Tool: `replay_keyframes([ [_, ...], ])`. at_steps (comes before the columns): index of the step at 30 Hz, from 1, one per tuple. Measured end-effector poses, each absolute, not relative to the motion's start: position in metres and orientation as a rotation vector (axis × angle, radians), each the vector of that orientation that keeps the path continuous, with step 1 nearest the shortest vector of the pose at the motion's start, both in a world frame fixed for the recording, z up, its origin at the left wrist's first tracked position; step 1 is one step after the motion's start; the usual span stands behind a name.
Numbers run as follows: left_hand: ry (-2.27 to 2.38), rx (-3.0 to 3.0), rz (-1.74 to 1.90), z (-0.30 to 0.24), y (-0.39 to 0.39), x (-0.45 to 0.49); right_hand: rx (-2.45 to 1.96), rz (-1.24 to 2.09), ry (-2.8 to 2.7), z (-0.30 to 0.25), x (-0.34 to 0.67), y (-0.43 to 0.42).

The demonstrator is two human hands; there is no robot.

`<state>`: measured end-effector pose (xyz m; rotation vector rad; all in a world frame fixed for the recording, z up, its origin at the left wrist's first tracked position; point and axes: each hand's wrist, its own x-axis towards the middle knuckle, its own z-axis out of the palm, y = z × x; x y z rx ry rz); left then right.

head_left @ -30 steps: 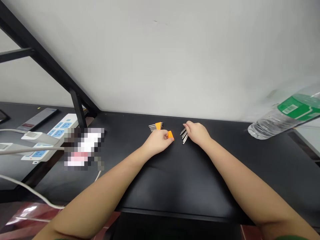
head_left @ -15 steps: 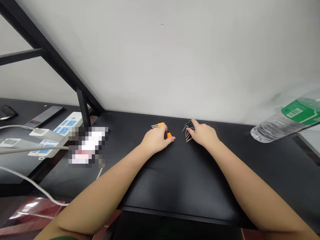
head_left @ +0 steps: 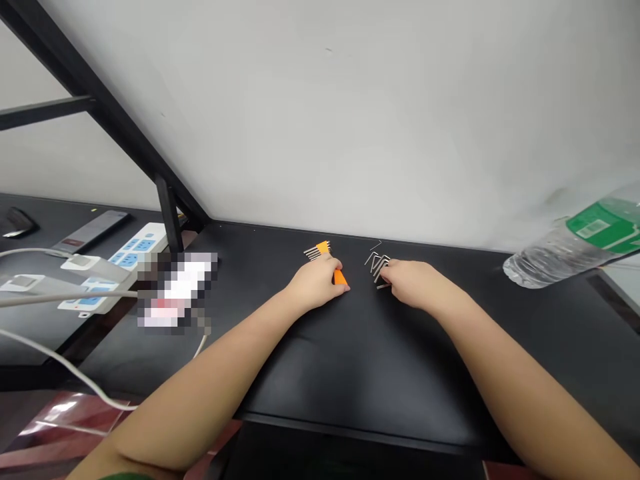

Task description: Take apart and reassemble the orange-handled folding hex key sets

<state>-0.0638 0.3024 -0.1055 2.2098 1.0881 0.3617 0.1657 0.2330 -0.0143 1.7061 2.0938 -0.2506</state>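
Note:
My left hand [head_left: 314,283] grips an orange hex key holder [head_left: 341,277] between thumb and fingers, low over the black table. Several hex keys in the holder [head_left: 312,253] stick out to the left of it. To the right lies a loose pile of L-shaped metal hex keys [head_left: 375,261]. My right hand [head_left: 411,281] is at the pile's right side, its thumb and fingertips closed on a hex key [head_left: 383,287] that is partly covered by them. One thin hex key [head_left: 376,245] lies apart, close to the wall.
A clear plastic bottle with a green label [head_left: 565,250] leans at the right. On the left are a white power strip [head_left: 107,280] with plugs and cables, a blurred-out phone-like object [head_left: 180,290] and a grey flat device [head_left: 90,231]. A black frame bar [head_left: 170,213] rises beside them.
My right hand's fingers have drawn in from reaching out over the hex keys to a pinch. The orange holder has tilted in my left hand, showing more of its face and keys.

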Motion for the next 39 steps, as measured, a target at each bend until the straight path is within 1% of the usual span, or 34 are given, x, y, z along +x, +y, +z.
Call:
replay_keyframes([
  [4, 1.042, 2.196, 0.382, -0.109, 0.305, -0.066, 1.628, -0.377, 2.111, -0.011, 0.158, 0.232],
  [7, 0.988, 2.167, 0.414, -0.108, 0.304, -0.067, 1.654, -0.574, 2.212, -0.011, 0.156, 0.235],
  [12, 0.716, 2.169, 0.744, -0.104, 0.303, -0.066, 1.748, -0.985, 2.437, -0.019, 0.159, 0.240],
  [16, 0.606, 2.303, 1.006, -0.105, 0.303, -0.066, 1.822, -1.167, 2.471, -0.018, 0.161, 0.240],
  [24, 0.617, 2.347, 1.240, -0.102, 0.302, -0.068, 1.968, -1.504, 2.374, -0.014, 0.163, 0.240],
  [29, 0.596, 2.352, 1.305, -0.101, 0.301, -0.068, 1.985, -1.610, 2.327, -0.014, 0.167, 0.241],
  [33, 0.581, 2.370, 1.317, -0.103, 0.302, -0.068, 1.979, -1.606, 2.317, -0.012, 0.167, 0.242],
  [37, 0.570, 2.457, 1.311, -0.104, 0.302, -0.067, 2.013, -1.520, 2.304, -0.008, 0.165, 0.243],
  [39, 0.536, 2.498, 1.328, -0.104, 0.300, -0.065, 2.039, -1.552, 2.265, -0.009, 0.163, 0.244],
])
